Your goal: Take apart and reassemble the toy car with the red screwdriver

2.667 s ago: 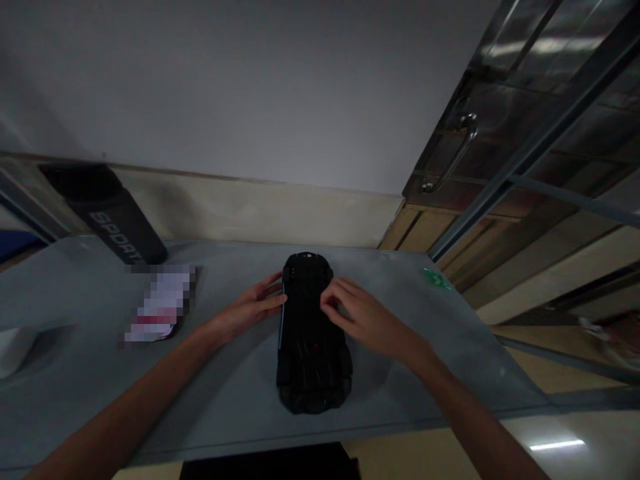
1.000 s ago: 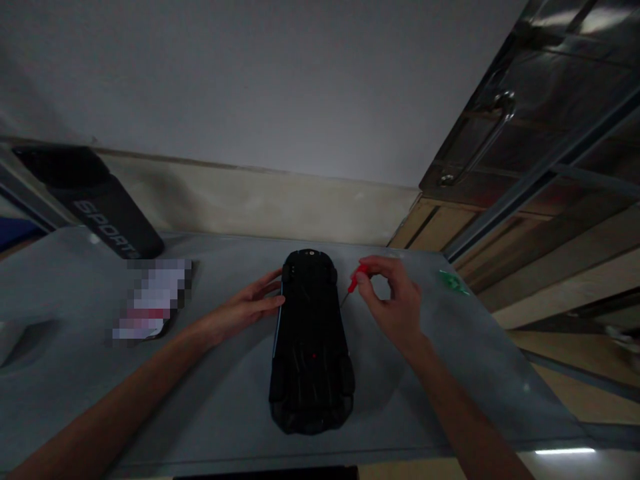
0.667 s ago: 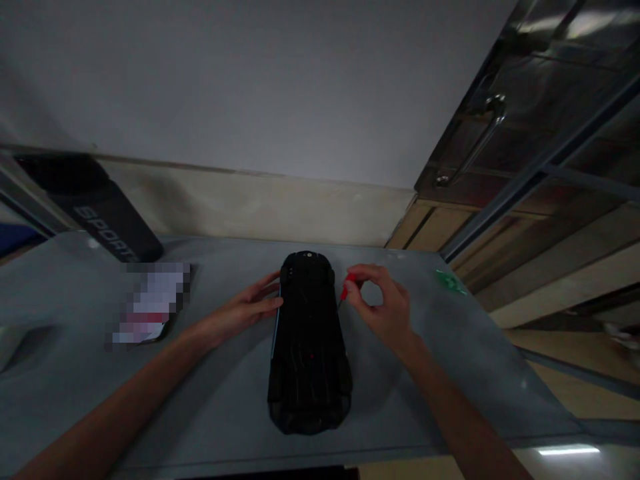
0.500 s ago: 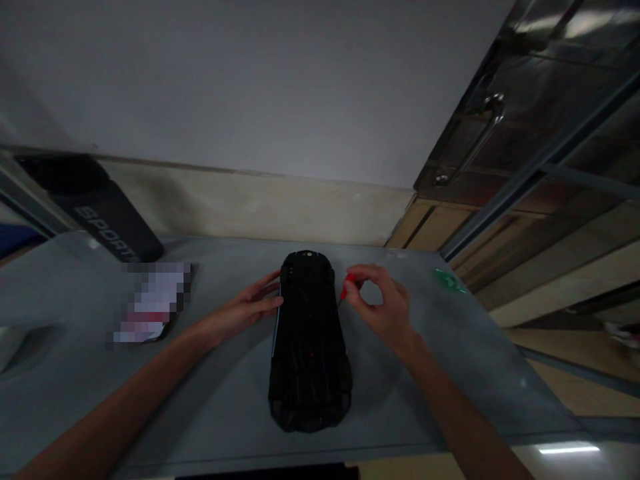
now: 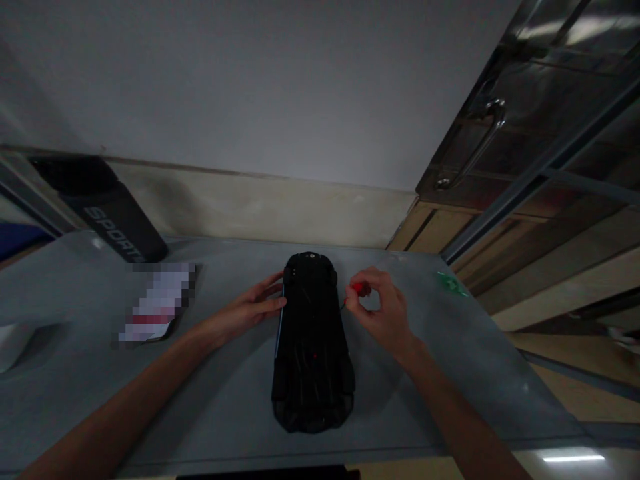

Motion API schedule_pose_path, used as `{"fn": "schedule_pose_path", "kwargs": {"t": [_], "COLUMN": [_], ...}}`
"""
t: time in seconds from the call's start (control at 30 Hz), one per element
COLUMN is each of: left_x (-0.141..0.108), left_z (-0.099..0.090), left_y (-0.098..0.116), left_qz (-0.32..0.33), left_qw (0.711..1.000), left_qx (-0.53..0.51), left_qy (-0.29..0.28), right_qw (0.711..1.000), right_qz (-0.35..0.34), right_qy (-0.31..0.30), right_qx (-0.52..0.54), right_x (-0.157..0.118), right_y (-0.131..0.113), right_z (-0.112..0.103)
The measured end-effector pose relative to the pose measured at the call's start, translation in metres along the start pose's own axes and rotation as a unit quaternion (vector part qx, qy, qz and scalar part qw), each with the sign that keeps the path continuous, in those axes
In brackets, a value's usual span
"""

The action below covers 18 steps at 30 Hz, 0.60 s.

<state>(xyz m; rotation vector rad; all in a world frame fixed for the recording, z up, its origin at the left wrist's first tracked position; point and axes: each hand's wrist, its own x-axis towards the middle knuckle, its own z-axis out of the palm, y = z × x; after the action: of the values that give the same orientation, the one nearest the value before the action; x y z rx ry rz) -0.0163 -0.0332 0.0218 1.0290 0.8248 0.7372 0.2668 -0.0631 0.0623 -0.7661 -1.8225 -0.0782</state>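
A black toy car lies upside down on the grey table, its wheels and underside facing up. Against its left side is my left hand, thumb at the edge and fingertips partly hidden by the car. To the right of the car, my right hand pinches a small screwdriver with a red handle. Its thin dark shaft points down and left toward the car's right edge; whether the tip touches the car I cannot tell.
A black bottle marked SPORTS leans in view at the back left. A blurred-out flat item lies beside it, with a white object at the far left. Green plastic rests near the table's right edge. A pale wall stands behind.
The red screwdriver handle has tilted and turned within my right fingers, now more hidden by them. The left hand keeps its place on the car. The whole view has shifted slightly.
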Motion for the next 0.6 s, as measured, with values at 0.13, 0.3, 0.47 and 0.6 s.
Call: {"fn": "schedule_pose_path", "kwargs": {"t": [0.13, 0.3, 0.47, 0.6], "left_x": [0.0005, 0.0032, 0.0027, -0.0001], "left_z": [-0.0008, -0.0026, -0.0012, 0.0011], "left_y": [-0.0010, -0.0039, -0.0027, 0.0004], "left_qz": [-0.005, -0.001, 0.003, 0.006], "left_qw": [1.000, 1.000, 1.000, 1.000], "left_qx": [0.011, 0.004, -0.003, -0.002], "left_qy": [0.010, 0.003, -0.001, -0.004], "right_qw": [0.999, 0.998, 0.995, 0.994], "right_qz": [-0.004, 0.005, 0.026, 0.048], "right_qy": [-0.029, -0.064, -0.096, -0.101], "right_qx": [-0.018, -0.022, -0.014, -0.023], "right_x": [0.0026, 0.0036, 0.0004, -0.0016], "right_y": [-0.0034, -0.0049, -0.0026, -0.0002], "right_z": [-0.0016, -0.0058, -0.0077, -0.0053]}}
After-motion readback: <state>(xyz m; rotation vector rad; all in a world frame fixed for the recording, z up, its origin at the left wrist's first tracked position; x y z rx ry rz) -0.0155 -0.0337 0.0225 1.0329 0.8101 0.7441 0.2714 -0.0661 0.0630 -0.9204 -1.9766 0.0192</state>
